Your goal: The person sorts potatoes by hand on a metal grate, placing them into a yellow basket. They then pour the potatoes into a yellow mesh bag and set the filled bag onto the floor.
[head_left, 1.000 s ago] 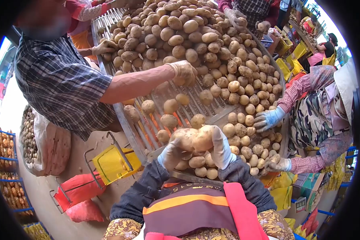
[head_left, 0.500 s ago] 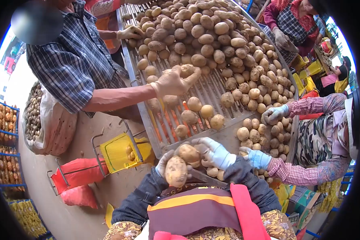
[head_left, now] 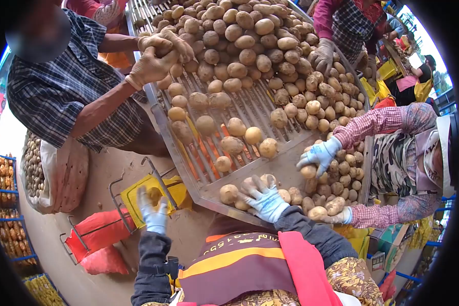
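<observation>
The left hand point(head_left: 153, 215) was held open beside 1 potato point(head_left: 154, 195) at the yellow bag point(head_left: 174, 188), 8 o'clock, while the right hand point(head_left: 265, 200) was laid, fingers spread, on tray potatoes point(head_left: 228, 194).

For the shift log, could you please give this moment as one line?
left hand: over yellow bag, potato at fingertips | right hand: spread on potatoes at tray end
</observation>
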